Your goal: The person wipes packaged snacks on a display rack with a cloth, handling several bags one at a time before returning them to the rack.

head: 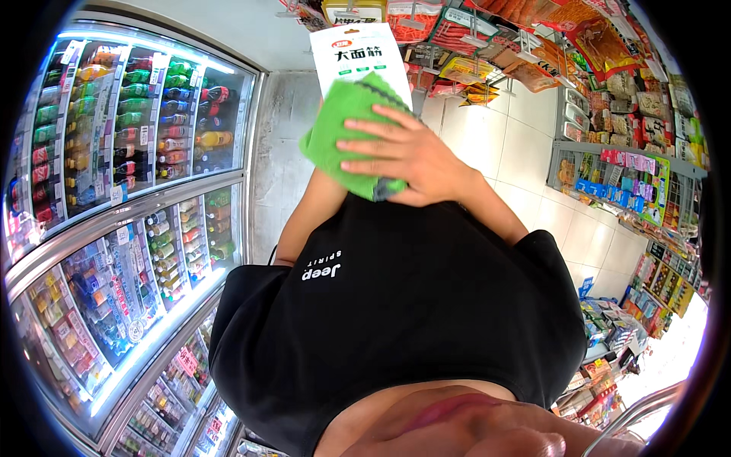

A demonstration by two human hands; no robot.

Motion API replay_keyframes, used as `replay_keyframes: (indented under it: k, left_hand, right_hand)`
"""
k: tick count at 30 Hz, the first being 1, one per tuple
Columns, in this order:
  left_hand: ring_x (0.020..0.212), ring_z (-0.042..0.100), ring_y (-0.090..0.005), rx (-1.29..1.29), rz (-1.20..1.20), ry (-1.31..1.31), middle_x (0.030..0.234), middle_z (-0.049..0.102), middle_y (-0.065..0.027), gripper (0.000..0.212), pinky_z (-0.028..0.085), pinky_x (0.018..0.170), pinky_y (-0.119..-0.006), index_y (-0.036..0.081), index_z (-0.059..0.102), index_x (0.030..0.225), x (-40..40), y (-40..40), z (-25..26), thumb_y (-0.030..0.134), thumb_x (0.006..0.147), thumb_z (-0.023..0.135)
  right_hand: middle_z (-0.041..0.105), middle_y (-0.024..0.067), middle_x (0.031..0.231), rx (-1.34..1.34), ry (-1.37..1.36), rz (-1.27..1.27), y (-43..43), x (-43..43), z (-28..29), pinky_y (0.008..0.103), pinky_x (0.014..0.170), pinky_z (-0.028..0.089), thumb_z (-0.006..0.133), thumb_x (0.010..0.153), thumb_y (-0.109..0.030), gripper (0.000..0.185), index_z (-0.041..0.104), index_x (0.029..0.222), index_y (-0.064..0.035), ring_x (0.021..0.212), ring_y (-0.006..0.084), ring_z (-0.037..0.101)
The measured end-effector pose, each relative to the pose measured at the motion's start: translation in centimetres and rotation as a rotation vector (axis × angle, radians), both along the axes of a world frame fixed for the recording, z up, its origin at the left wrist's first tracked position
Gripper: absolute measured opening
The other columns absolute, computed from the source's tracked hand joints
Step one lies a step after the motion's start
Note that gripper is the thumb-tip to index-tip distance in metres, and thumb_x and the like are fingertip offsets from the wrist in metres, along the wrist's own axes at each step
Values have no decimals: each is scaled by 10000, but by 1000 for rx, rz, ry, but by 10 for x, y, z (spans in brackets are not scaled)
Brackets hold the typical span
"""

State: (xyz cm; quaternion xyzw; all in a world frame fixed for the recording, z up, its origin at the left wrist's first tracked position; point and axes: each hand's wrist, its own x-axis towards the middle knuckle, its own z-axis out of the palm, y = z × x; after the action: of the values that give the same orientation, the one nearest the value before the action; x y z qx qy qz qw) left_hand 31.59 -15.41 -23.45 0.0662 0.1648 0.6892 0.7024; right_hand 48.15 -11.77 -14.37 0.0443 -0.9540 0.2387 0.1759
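A white snack packet point(361, 54) with printed writing and a hang hole stands up in front of my chest. A green cloth point(337, 137) with a dark stitched edge lies over its lower part. My right hand point(394, 154) holds the cloth against the packet, fingers spread across it. My left forearm reaches up behind the cloth and packet from the left. Only a sliver of my left hand point(321, 106) shows at the packet's left edge; its grip on the packet is mostly hidden.
Glass-door drink coolers point(131, 205) with bottles line the left side. Hanging snack packets point(414, 23) are close ahead on hooks at the top right. A wire shelf rack point(628, 149) with goods stands on the right, beside a tiled floor point(517, 148).
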Motion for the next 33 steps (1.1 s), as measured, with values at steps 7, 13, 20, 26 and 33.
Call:
replay_keyframes:
  k: [7, 13, 20, 26, 33]
  left_hand:
    - [1281, 442, -303, 187, 107, -202, 1420, 406, -154, 558, 387, 1058, -457, 67, 339, 1419, 16, -7, 30, 423, 991, 315]
    - [1294, 413, -363, 396, -49, -273, 1445, 357, -204, 747, 344, 1077, -507, 57, 267, 1461, 7, 6, 38, 577, 926, 268]
    - [1236, 478, -313, 207, -25, -308, 1402, 420, -169, 647, 410, 1021, -456, 78, 331, 1432, 22, -7, 44, 525, 969, 270]
    - [1246, 472, -257, -74, 18, 61, 1407, 423, -118, 619, 411, 1025, -427, 136, 299, 1449, 39, -27, 36, 537, 978, 292]
    - [1105, 571, -247, -16, 7, -109, 1247, 557, -124, 492, 452, 970, -400, 79, 437, 1341, 29, -19, 19, 395, 994, 290]
  right_hand:
    - [459, 37, 1420, 21, 75, -330, 28, -2, 13, 494, 1154, 194, 582, 774, -276, 506, 574, 1271, -179, 1373, 260, 334]
    - [521, 45, 1366, -80, 99, -141, 18, 17, 29, 527, 1132, 219, 526, 775, -270, 465, 624, 1219, -172, 1342, 292, 388]
    - [441, 67, 1436, -118, 99, -397, 18, 9, 17, 503, 1148, 176, 538, 809, -208, 467, 578, 1271, -153, 1388, 296, 303]
    - [440, 43, 1439, -35, 113, -390, 13, -15, 16, 529, 1144, 176, 550, 792, -214, 509, 557, 1301, -197, 1386, 296, 308]
    - [404, 115, 1453, -378, 211, -570, 30, -35, 6, 473, 1153, 159, 525, 840, -127, 466, 540, 1303, -80, 1405, 322, 253]
